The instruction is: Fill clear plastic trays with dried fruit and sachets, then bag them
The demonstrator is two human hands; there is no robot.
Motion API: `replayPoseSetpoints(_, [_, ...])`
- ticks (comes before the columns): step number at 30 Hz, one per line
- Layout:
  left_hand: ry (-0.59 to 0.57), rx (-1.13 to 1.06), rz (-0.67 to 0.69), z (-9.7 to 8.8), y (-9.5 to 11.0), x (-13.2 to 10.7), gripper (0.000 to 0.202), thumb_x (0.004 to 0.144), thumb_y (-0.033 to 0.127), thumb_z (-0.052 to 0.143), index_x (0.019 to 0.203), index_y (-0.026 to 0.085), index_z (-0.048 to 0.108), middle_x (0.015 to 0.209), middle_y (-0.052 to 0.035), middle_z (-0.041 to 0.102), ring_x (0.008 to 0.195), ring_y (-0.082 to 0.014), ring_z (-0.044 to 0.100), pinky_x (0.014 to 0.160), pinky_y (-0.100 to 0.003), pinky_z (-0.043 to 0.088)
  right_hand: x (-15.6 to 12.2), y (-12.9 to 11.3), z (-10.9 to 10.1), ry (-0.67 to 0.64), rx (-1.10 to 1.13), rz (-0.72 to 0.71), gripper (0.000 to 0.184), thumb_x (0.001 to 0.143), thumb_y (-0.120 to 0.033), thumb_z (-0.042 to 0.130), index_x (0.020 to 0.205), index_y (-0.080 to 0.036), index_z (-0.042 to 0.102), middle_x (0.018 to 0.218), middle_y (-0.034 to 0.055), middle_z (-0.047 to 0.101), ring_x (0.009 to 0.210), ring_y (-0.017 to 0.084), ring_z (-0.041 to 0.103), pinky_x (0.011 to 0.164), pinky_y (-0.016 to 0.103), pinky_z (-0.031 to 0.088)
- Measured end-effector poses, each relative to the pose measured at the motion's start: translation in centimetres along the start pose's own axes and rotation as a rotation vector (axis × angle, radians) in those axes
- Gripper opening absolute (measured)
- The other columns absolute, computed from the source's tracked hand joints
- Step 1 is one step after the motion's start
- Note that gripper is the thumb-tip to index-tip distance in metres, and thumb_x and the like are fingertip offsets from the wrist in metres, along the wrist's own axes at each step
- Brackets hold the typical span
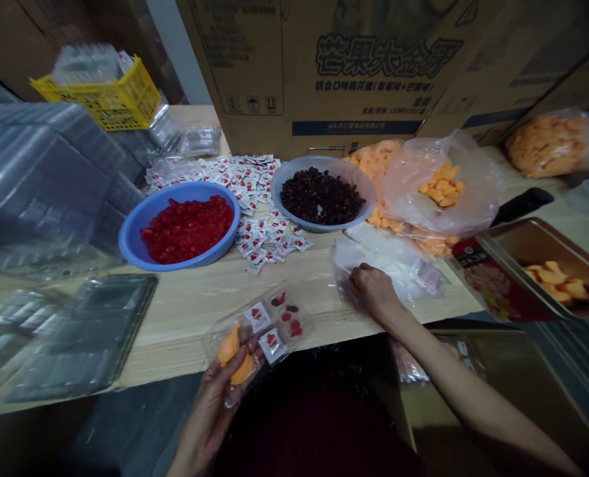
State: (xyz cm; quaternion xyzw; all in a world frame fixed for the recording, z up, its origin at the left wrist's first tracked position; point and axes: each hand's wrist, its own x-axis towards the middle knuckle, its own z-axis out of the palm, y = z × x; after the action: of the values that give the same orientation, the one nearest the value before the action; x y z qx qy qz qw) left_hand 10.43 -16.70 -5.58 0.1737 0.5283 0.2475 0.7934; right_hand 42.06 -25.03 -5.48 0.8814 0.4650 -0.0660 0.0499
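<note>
My left hand (213, 401) grips a clear plastic compartment tray (301, 308) by its near left end, thumb on top. Inside it lie orange candy pieces (229, 344), two small white printed sachets (273, 346), and a few red and dark pieces at the far end. My right hand (374, 291) is closed on a clear plastic bag (346, 265) at the left side of a flat pile of bags on the table. The fingertips are partly hidden behind the knuckles.
A blue bowl of red pieces (229, 242) and a pale bowl of dark pieces (368, 209) flank scattered sachets (259, 232). Stacked clear trays (40, 185) rise at left. Orange pieces fill bags (547, 142) and a tin (487, 271) at right. Cardboard boxes (259, 79) stand behind.
</note>
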Motion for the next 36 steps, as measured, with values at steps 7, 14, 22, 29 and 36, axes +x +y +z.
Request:
replayPoseSetpoints(7, [-0.022, 0.003, -0.033, 0.0, 0.4, 0.6, 0.052, 0.076, -0.001, 0.071, 0.126, 0.013, 0.064, 0.115, -0.0134, 0.074, 0.102, -0.0275, 0.073, 0.090, -0.036, 0.062, 0.6, -1.3, -0.7, -0.047, -0.013, 0.003, 0.031, 0.096, -0.039, 0.057, 0.102, -0.011, 0.070, 0.101, 0.0177, 0.068, 0.094, 0.032, 0.069, 0.069, 0.033, 0.050])
replayPoseSetpoints(14, [-0.001, 0.020, 0.000, -0.2, 0.0, 1.4, 0.044, 0.081, -0.001, 0.065, 0.124, 0.010, 0.064, 0.107, -0.0147, 0.076, 0.086, -0.0236, 0.076, 0.081, -0.033, 0.064, 1.8, -0.8, -0.6, -0.128, 0.192, 0.036, 0.020, 0.091, -0.010, 0.051, 0.088, -0.008, 0.071, 0.095, 0.0207, 0.069, 0.092, 0.031, 0.068, 0.075, 0.035, 0.047])
replayPoseSetpoints(22, [-0.072, -0.029, 0.063, 1.2, -1.2, 1.7, 0.033, 0.083, 0.001, 0.062, 0.115, 0.008, 0.068, 0.112, -0.0163, 0.074, 0.092, -0.0242, 0.075, 0.082, -0.036, 0.064, 3.5, 3.3, 0.9, -0.205, 0.743, -0.005, 0.031, 0.075, -0.035, 0.073, 0.057, -0.018, 0.054, 0.055, -0.0007, 0.060, 0.054, 0.013, 0.053, 0.054, 0.023, 0.039])
replayPoseSetpoints(29, [-0.216, -0.100, 0.112, 4.6, -1.9, 2.2, 0.036, 0.081, 0.005, 0.068, 0.117, 0.011, 0.068, 0.117, -0.0133, 0.073, 0.095, -0.0212, 0.074, 0.083, -0.032, 0.064, 3.1, 3.8, 2.6, -0.232, 1.139, -0.072, 0.044, 0.066, -0.058, 0.069, 0.056, -0.017, 0.060, 0.051, 0.0017, 0.059, 0.046, 0.011, 0.048, 0.048, 0.023, 0.038])
replayPoseSetpoints(36, [-0.268, -0.086, 0.249, 9.0, -4.0, 4.1, 0.038, 0.076, 0.012, 0.078, 0.113, 0.014, 0.070, 0.112, -0.0096, 0.075, 0.093, -0.0163, 0.073, 0.079, -0.022, 0.061, 2.3, 3.8, 3.3, -0.127, 1.248, -0.073, 0.029, 0.062, -0.044, 0.069, 0.062, -0.016, 0.062, 0.053, -0.0002, 0.058, 0.048, 0.010, 0.048, 0.049, 0.022, 0.037])
